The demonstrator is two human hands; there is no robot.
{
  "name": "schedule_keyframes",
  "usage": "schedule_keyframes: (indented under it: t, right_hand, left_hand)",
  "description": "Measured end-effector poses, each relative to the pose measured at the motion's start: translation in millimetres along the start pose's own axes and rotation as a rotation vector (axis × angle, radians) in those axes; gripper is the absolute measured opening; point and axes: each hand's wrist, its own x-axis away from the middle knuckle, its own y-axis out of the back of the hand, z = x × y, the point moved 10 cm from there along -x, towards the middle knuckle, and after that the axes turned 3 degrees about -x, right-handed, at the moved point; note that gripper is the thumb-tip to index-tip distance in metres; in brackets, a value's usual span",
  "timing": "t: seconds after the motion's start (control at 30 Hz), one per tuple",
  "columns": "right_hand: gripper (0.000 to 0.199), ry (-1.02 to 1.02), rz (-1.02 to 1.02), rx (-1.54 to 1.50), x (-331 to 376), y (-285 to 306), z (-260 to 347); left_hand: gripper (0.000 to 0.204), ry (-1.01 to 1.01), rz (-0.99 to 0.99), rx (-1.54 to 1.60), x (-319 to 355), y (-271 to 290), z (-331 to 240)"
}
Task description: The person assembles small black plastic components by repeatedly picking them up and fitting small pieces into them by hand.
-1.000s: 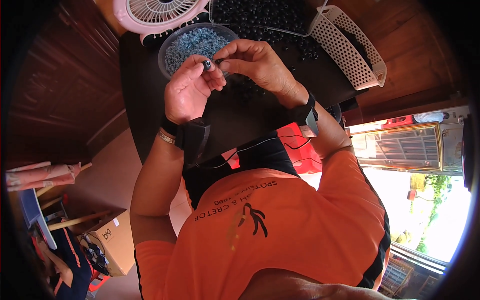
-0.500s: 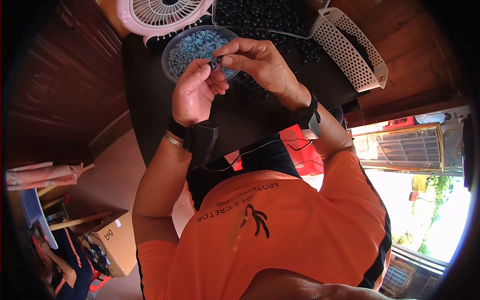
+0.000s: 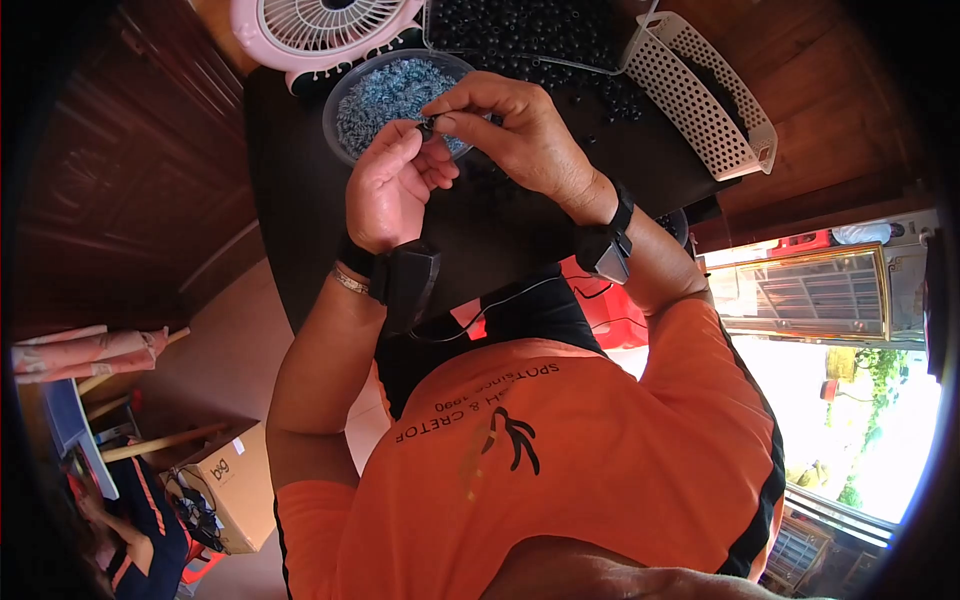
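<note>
Up close, left hand and right hand (fingertips meeting) pinch one small dark bead.

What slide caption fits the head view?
Both hands, left hand and right hand, pinch a small dark part above a bowl of blue pieces.

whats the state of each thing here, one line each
left hand: raised over the table, fingertips pinching a small dark piece
right hand: pinching the same small dark piece from the other side
round bowl: full of small blue parts
clear tray: filled with black beads
white slotted basket: lying tilted on the table
pink fan: cannot tell if running
</note>
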Motion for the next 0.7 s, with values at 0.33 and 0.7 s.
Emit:
schedule_keyframes:
  t: [0.33, 0.7]
  right_hand:
    - [0.014, -0.068, 0.013, -0.148, 0.4, -1.6, -4.9]
    - [0.012, -0.012, 0.052, 0.004, -2.9, -2.8, -2.1]
  left_hand:
    - [0.016, 0.02, 0.023, 0.02, 0.5, -2.1, 0.9]
    - [0.015, 0.033, -0.011, -0.013, 0.2, -0.2, 2.8]
